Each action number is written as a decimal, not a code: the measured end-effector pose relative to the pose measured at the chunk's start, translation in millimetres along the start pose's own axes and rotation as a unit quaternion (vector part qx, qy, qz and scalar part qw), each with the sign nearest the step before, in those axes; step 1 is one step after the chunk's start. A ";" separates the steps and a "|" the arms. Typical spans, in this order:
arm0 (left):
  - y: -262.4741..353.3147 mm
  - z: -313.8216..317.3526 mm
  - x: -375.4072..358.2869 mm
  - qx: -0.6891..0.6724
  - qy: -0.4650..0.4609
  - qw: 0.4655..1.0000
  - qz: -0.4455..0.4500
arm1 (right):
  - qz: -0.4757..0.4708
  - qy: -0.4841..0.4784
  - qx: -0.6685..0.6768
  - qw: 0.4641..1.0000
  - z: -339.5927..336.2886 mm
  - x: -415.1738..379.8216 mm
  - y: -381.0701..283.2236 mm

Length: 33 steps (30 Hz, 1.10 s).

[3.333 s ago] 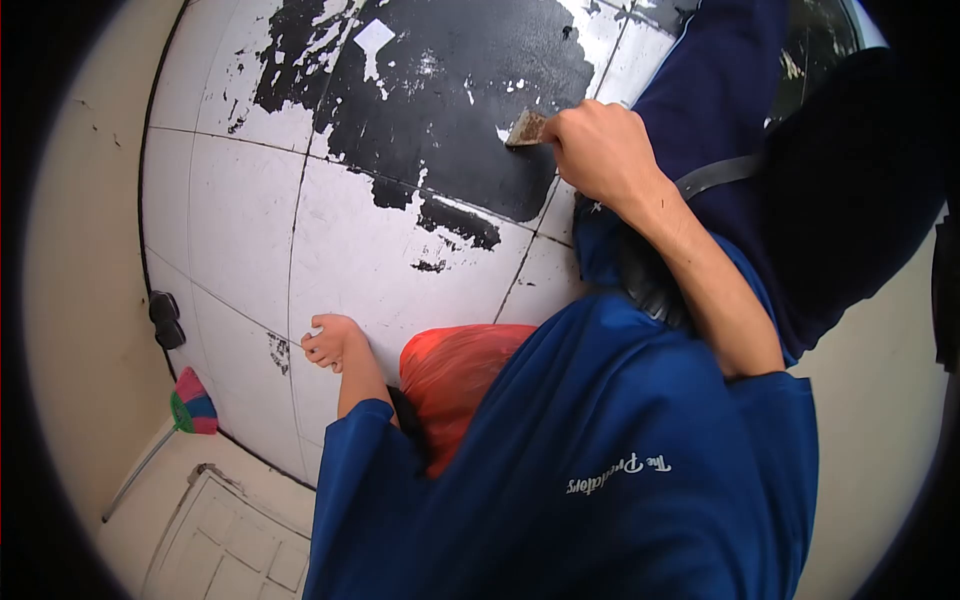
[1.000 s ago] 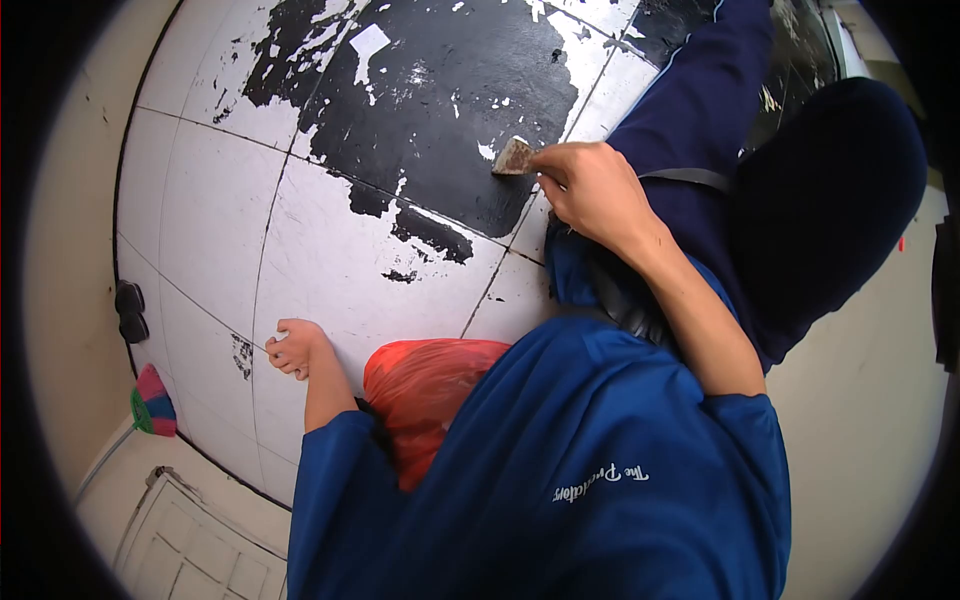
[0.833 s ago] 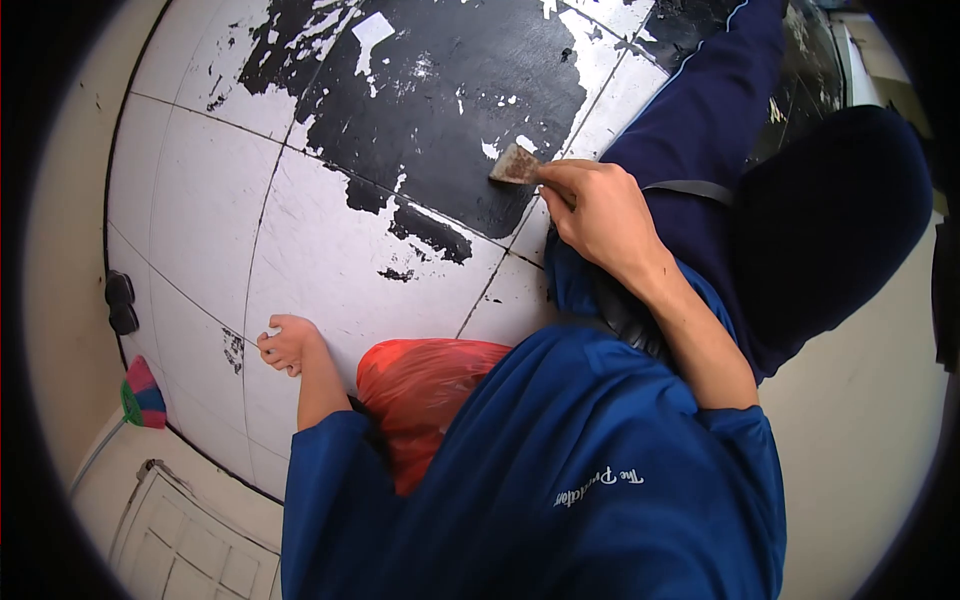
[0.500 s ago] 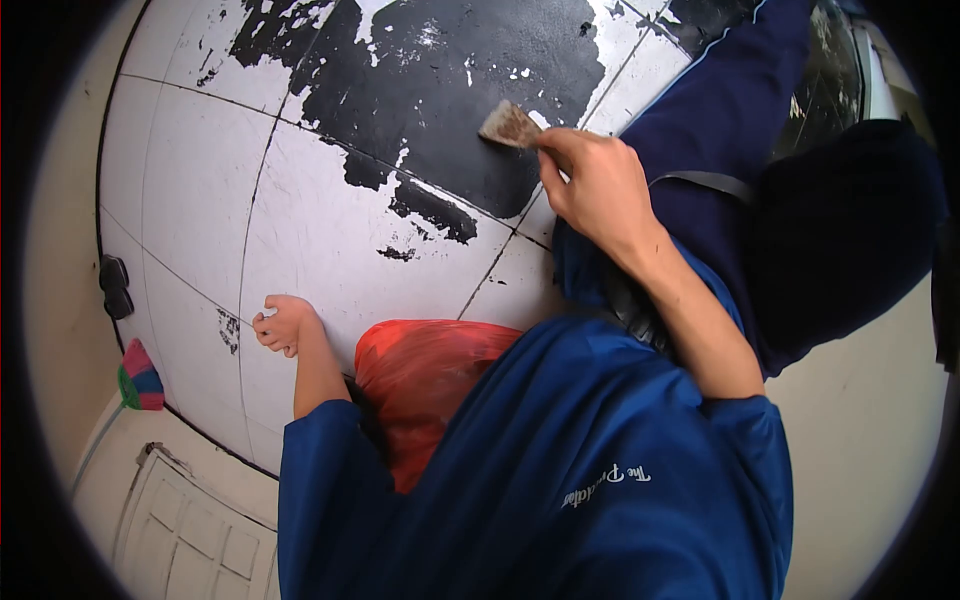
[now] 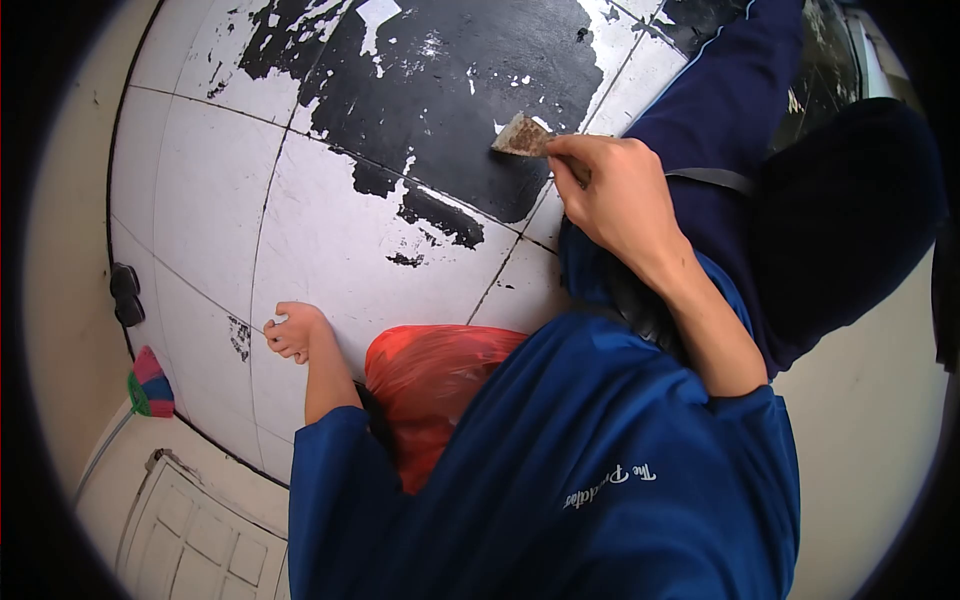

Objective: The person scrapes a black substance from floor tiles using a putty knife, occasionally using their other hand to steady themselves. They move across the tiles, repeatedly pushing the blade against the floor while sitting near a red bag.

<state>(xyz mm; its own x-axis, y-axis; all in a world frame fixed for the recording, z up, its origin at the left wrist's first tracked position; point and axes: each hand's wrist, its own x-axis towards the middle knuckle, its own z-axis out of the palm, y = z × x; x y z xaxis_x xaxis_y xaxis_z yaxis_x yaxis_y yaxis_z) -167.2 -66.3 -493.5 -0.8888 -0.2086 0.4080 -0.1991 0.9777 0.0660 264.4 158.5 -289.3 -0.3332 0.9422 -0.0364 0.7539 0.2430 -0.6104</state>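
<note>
A scraper [image 5: 523, 136] with a stained, flat blade is pinched in my right hand [image 5: 622, 198]. Its blade lies over the dark patch [image 5: 430, 110] on the tiled floor, close to the patch's lower right part. White flecks and ragged white edges show in this patch. My left hand [image 5: 291, 332] rests on the white tiles [image 5: 330, 235] at the left, fingers curled in, with nothing visible in it. Small dark remnants [image 5: 438, 216] lie between the two hands, below the large patch.
A red plastic bag [image 5: 440, 375] is beside my blue shirt. Dark-clad legs [image 5: 725, 100] stretch along the right. At the far left are black footwear [image 5: 126, 295] and a colourful mop or broom head [image 5: 151, 385], near a pale door [image 5: 205, 530].
The whole view has shifted slightly, so the floor appears lower and further right. My right hand and the scraper have moved a little toward my body. My left hand stays on the tiles.
</note>
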 end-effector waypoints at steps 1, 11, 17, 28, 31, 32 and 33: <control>0.0 -2.2 -0.8 0.002 -0.001 1.000 0.001 | 0.002 0.004 0.017 1.000 -2.9 -2.8 -4.7; 0.3 -4.1 -1.7 -0.024 0.004 1.000 0.006 | 0.019 -0.017 0.011 1.000 -6.7 3.1 0.5; 1.1 -2.2 -2.1 -0.030 0.016 0.999 0.007 | 0.027 -0.044 -0.034 0.998 10.0 14.3 15.6; 0.8 1.7 -0.2 -0.011 0.000 1.000 -0.006 | 0.038 -0.045 -0.030 0.998 5.0 14.8 8.1; -1.5 4.8 1.5 -0.028 0.010 1.000 0.008 | 0.033 -0.025 -0.015 0.999 -3.8 8.6 1.1; -3.5 5.0 1.6 -0.035 0.017 0.999 0.016 | 0.031 -0.019 -0.015 0.999 -3.2 8.1 0.0; -4.6 3.7 0.8 -0.029 0.014 0.999 0.014 | 0.028 -0.014 -0.016 0.999 -2.3 7.2 -0.6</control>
<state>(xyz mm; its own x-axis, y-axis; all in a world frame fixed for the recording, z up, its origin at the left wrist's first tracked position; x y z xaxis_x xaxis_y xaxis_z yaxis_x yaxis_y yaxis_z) -168.5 -71.0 -496.8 -0.8821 -0.1814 0.4348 -0.1499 0.9830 0.1060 262.8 165.7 -287.4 -0.3048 0.9479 -0.0924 0.7894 0.1972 -0.5813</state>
